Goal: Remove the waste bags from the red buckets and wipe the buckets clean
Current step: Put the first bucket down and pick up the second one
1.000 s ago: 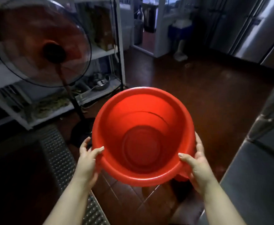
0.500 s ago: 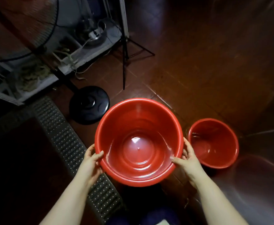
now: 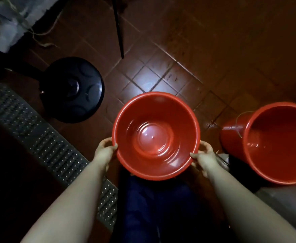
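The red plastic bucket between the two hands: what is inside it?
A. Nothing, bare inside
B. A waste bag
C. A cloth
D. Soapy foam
A: the red plastic bucket, gripped by the left hand and right hand, shows only its bare glossy bottom.

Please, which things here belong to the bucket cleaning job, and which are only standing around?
Job:
- held bucket, gripped at the rim by left hand and right hand
- second bucket on the floor to the right

Standing around:
- fan base
- floor grate
- shelf
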Motion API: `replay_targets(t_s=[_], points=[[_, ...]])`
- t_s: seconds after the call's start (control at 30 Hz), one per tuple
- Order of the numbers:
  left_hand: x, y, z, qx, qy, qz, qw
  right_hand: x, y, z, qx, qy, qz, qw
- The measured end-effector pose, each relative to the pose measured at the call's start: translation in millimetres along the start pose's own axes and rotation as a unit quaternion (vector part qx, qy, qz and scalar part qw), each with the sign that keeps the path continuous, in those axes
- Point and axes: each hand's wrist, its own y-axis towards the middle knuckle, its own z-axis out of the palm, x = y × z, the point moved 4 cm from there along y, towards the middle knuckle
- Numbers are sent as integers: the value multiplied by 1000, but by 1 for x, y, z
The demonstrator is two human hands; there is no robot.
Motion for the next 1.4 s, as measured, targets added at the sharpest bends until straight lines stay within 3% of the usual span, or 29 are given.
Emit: replay_targets(t_s=[0.2,0.33,0.47,0.53,0.6,0.67,0.77,0.87,1.07,1.17,1.23,1.33,1.4], points=[[17,82,7,-22,57,0,998,-10,55,33,-23,-41,-19,999],[22,77,-4,-30,157,3,987,-12,34,38,-15,-123,-49,991],[-17,27,11,-3,317,100,943,1,-21,17,-40,-165,-81,982],[-41,-7,39,41,442,175,879,14,-48,-3,-49,-223,-109,968],[-64,-55,79,76,601,258,753,31,-76,-27,-54,-296,-157,941],[-77,-110,128,111,694,349,620,45,-102,-53,-52,-352,-187,916],[-75,-181,207,170,741,433,485,55,-126,-101,-70,-388,-192,899],[-60,-230,285,193,760,466,410,46,-127,-157,-106,-385,-171,901],[-19,-266,426,190,781,495,331,24,-79,-272,-174,-297,-105,933],[-5,-244,482,183,786,492,328,15,-34,-319,-226,-221,-60,947],[-2,-224,514,179,769,494,363,4,2,-341,-249,-121,-4,961],[-6,-175,563,143,720,491,469,-25,62,-358,-261,26,132,956],[-20,-141,577,112,667,452,582,-36,85,-358,-249,99,191,944]])
